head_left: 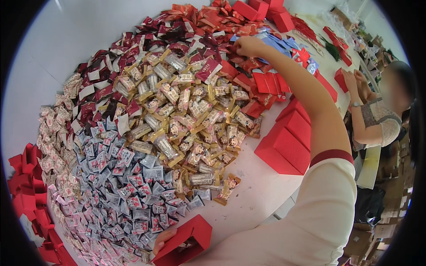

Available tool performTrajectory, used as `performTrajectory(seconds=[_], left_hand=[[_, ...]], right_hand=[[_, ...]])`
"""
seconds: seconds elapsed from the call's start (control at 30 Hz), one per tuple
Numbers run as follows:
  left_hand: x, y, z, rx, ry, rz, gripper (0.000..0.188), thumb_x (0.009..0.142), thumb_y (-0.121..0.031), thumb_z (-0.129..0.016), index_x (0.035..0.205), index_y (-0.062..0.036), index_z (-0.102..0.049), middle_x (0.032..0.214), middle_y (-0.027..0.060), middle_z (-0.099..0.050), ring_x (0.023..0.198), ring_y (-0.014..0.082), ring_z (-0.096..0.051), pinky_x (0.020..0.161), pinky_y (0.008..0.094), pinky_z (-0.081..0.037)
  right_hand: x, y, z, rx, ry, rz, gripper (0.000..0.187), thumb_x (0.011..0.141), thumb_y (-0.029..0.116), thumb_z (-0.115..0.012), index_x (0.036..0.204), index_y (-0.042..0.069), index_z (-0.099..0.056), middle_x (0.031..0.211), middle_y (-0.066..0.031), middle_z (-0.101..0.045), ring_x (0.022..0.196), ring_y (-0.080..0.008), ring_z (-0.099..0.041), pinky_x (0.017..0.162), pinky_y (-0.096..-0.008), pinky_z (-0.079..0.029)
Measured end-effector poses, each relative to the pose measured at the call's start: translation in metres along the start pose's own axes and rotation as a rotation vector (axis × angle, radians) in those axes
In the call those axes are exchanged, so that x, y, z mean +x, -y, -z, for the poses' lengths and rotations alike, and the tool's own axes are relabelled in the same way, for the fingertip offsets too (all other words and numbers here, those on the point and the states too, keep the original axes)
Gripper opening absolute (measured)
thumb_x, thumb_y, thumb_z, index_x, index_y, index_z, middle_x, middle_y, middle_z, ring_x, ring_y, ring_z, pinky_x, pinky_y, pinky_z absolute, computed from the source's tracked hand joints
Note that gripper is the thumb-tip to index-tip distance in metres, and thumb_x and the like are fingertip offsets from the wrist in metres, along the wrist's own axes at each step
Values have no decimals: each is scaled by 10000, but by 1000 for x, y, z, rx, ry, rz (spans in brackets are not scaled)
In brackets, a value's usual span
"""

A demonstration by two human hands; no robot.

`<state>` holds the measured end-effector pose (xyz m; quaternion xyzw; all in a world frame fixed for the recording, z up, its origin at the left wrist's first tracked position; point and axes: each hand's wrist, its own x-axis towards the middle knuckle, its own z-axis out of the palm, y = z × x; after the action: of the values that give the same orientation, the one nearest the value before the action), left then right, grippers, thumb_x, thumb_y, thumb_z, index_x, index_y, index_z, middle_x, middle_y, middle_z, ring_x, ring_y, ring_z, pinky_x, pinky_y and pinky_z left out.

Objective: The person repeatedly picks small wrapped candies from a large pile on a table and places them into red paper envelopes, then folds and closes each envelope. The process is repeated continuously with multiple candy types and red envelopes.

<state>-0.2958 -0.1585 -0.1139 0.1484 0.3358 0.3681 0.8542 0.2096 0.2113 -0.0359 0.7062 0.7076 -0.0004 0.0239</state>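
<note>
1. The gold packets (195,115) lie in a loose heap near the middle of the white table (248,190), a few strewn over its bare top.
2. The left hand (163,241) grasps the open box (200,231) on the near side of the gold packets. Its fingers lie along the left of the box; the rest of the hand is hidden.
3. The open box is red and tilted, its mouth partly in view. Something wrapped shows inside, too shaded to tell fully.
4. The right hand (249,47) is beyond the gold packets, well apart from the left, its arm stretched past their right side. Its fingers bend down at the red packets (213,20), near the blue packets (275,41). Whether they pinch anything, I cannot tell.
5. Maroon packets (102,91) lie beyond and left of the gold packets, touching them.
6. Grey packets (128,177) touch the gold packets' near left side. Pink packets (88,235) lie farther out that way; cream packets (57,133) lie well left.
7. Right of the gold packets are red boxes (284,146), partly behind the right arm.
8. Far right of the gold packets, a co-worker (372,119) holds a small box (341,80), also red.
</note>
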Motion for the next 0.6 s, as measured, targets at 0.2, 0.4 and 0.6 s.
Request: performTrajectory(seconds=[0.2, 0.4, 0.6], left_hand=[[1, 3, -4, 215, -47, -74, 575, 822, -426, -471, 1186, 19, -454, 1211, 196, -472, 1111, 336, -465, 964, 457, -349], [3, 3, 2, 407, -30, -174, 600, 804, -435, -497, 1187, 24, -443, 1205, 194, -472, 1115, 332, -459, 977, 453, -331], [5, 6, 5, 497, -6, -229, 628, 786, -445, -524, 1188, 28, -433, 1199, 193, -472, 1120, 329, -453, 989, 448, -313]], right_hand=[[-11, -20, 55, 734, -251, -65, 288, 780, 351, -562, 795, 72, -634, 604, -51, -562, 432, -125, -532, 359, -279, -431], [-105, -55, 99, 1636, -296, -86, 241, 783, 153, -581, 952, -18, -582, 873, -139, -632, 759, -226, -621, 702, -368, -537], [-178, -23, 82, 1513, -176, 28, 242, 769, 166, -562, 992, 80, -602, 898, -69, -588, 696, -88, -569, 644, -215, -489]])
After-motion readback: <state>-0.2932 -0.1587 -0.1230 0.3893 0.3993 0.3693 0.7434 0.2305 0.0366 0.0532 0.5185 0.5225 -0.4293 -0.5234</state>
